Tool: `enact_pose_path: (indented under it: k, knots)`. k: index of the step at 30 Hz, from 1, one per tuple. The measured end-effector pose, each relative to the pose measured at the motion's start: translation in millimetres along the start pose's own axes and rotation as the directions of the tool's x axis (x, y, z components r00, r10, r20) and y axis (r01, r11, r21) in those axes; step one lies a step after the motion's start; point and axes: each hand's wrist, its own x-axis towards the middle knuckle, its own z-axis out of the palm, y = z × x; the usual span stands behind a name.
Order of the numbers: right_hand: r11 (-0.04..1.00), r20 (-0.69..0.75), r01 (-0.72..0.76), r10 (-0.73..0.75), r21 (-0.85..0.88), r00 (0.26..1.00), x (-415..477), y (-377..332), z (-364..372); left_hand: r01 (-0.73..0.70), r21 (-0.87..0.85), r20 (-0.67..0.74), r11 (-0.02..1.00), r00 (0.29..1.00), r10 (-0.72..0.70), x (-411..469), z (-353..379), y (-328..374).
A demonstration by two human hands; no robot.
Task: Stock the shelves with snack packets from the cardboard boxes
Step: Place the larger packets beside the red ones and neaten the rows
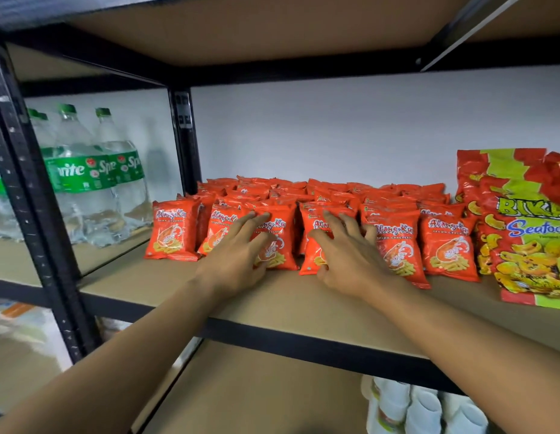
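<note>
Many "PRAWN CRACKERS" packets [447,245]; "Sprite" bottles [81,183] left.

"Prawn Crackers" red packets [173,233]; "Sprite" bottles [81,173]; "Seafood" big bag [529,233].

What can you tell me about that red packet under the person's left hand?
The packet is a small, glossy red pillow bag, seemingly plastic film, with white script lettering and a prawn pictured over yellow sticks. Puffed, it stands upright on the brown shelf board, third from the left in a front row of matching packets that crowd close beside it. The left hand rests spread, straight fingers on its face.
</note>
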Motion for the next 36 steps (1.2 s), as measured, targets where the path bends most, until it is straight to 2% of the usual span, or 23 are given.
enact_pose_path:
  k: [6, 12, 25, 27, 30, 33, 36]
  knots:
    - [0.998, -0.081, -0.021, 0.016, -0.061, 0.997, -0.5, -1.3, 7.7, -0.046, -0.116, 0.0, 0.992, 0.999, 0.046, 9.5, 10.5, -9.1]
    - [0.998, -0.085, -0.028, 0.023, -0.059, 0.996, 3.5, -0.8, 11.3, -0.005, -0.106, 0.012, 0.994, 1.0, 0.006, 12.7, 14.9, -12.1]
    - [0.999, -0.087, 0.012, -0.015, -0.029, 0.996, 5.2, -5.0, 0.8, -0.034, -0.049, -0.128, 0.998, 0.991, 0.027, -6.4, -3.7, -9.4]
    - [1.0, -0.15, 0.027, -0.026, 0.008, 0.988, 7.5, -12.2, -1.5, -0.003, -0.037, -0.16, 0.999, 0.987, -0.003, -14.5, -11.3, -14.9]
    - [0.995, -0.223, 0.095, -0.084, 0.036, 0.971, 16.3, -31.7, -2.4, 0.135, 0.011, -0.196, 0.991, 0.972, -0.131, -28.1, -19.2, -31.4]
    - [0.988, -0.189, 0.15, -0.142, 0.028, 0.972, 25.7, -53.4, 2.7, 0.265, 0.083, -0.15, 0.961, 0.956, -0.251, -38.9, -21.9, -49.7]
    - [0.983, -0.148, 0.182, -0.177, 0.024, 0.973, 35.2, -70.4, 8.1, 0.26, 0.158, -0.054, 0.953, 0.966, -0.254, -41.4, -21.6, -60.3]
